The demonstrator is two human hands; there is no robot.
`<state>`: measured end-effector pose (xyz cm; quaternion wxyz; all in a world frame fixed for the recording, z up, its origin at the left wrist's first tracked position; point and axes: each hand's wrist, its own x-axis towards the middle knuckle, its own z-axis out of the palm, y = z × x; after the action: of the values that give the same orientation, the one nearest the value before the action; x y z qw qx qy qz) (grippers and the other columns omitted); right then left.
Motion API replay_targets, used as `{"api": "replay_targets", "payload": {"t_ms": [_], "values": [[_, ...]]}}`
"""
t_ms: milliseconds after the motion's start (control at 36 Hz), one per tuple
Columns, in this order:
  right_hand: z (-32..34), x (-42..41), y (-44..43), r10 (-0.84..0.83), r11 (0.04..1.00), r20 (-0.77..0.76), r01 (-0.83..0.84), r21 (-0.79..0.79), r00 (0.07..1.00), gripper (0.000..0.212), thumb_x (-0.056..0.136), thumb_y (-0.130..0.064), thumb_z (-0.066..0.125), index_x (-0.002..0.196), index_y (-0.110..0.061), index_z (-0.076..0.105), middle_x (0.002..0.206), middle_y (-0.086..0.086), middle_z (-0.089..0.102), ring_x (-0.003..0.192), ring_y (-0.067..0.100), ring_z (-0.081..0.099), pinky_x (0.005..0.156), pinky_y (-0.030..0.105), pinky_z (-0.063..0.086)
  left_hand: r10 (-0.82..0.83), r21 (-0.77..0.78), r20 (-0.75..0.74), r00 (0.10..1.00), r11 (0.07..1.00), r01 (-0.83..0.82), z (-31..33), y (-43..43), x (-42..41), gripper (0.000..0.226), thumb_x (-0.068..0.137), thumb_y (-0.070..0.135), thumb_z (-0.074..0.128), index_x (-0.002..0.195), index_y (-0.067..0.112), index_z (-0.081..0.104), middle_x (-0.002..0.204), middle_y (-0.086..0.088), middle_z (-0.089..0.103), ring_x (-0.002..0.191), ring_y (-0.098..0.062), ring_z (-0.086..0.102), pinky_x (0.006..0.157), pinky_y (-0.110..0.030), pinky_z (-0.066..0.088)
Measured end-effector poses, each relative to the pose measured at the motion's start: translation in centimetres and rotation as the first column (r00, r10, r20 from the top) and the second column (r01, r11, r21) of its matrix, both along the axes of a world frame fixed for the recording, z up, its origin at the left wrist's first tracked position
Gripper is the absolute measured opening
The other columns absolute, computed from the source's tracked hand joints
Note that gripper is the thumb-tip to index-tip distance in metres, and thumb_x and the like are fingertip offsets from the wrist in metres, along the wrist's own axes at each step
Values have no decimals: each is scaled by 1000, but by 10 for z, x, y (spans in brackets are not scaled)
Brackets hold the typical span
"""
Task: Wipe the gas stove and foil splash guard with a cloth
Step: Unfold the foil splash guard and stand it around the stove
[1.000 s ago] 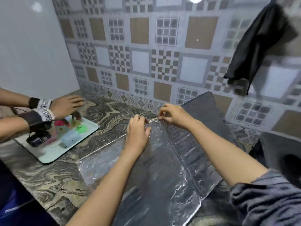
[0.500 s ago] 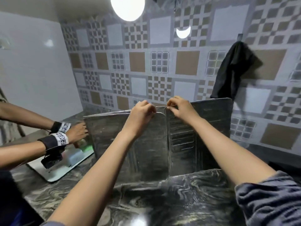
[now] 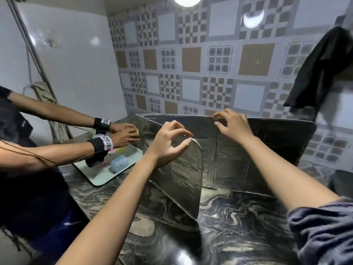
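Observation:
The foil splash guard point(image 3: 238, 161) stands upright on the dark marbled counter point(image 3: 238, 222), folded into several panels. My left hand point(image 3: 168, 144) pinches the rounded top corner of the nearest panel, which swings out towards me. My right hand point(image 3: 233, 125) grips the top edge of the back panel near a fold. No gas stove and no cleaning cloth in my hands are visible.
Another person's two hands point(image 3: 124, 134), with banded wrists, reach over a pale tray point(image 3: 103, 175) of small items at the left, right beside the guard's left edge. A dark cloth point(image 3: 321, 69) hangs on the tiled wall at the right. A lamp glares overhead.
The guard went from lying flat on the counter to standing upright. My left hand has pulled the near panel outwards, and my view has tilted up.

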<state>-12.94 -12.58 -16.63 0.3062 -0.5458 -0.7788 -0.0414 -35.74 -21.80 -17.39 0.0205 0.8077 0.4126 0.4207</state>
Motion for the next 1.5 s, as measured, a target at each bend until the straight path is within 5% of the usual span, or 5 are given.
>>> {"api": "replay_targets", "payload": {"t_ms": [222, 389, 556, 1194, 1500], "values": [[5, -39, -2, 81, 993, 117, -91, 81, 990, 33, 86, -4, 57, 118, -14, 57, 120, 7, 59, 110, 28, 57, 96, 43, 42, 341, -44, 227, 912, 939, -340, -7, 6, -5, 43, 78, 52, 55, 78, 13, 74, 90, 2, 52, 95, -17, 50, 84, -16, 29], [4, -43, 6, 129, 988, 94, -136, 72, 987, 31, 86, -1, 57, 114, -14, 59, 117, 6, 60, 107, 25, 57, 98, 43, 38, 484, -314, 323, 813, 866, -390, -4, 19, -15, 64, 85, 32, 62, 139, 6, 39, 151, -13, 23, 141, -23, 21, 112, -27, 17], [11, -41, 12, 176, 984, 64, -178, 25, 982, 31, 85, 3, 57, 111, -12, 60, 117, 6, 60, 110, 25, 54, 103, 47, 37, 518, -491, 436, 736, 822, -288, -6, 40, -32, 84, 87, 32, 58, 150, 11, 6, 159, -7, 3, 147, -18, 2, 117, -35, 8], [16, 27, 47, -314, 938, -75, 321, 127, 946, 36, 79, 12, 43, 102, -4, 66, 107, 20, 65, 102, 37, 55, 84, 37, 44, 158, -460, 691, 705, 849, 261, -9, 75, 16, 92, 69, 32, 50, 150, 17, 10, 158, 1, 10, 145, -13, 12, 109, -25, 16], [13, 120, 43, -369, 928, -277, 368, -58, 887, 38, 80, 9, 40, 93, -14, 68, 107, 14, 67, 101, 34, 59, 84, 38, 50, 124, -475, 713, 690, 810, 345, -17, 88, 92, 94, 62, 38, 56, 148, 18, 22, 153, -4, 28, 140, -20, 30, 115, -46, 27]]}}
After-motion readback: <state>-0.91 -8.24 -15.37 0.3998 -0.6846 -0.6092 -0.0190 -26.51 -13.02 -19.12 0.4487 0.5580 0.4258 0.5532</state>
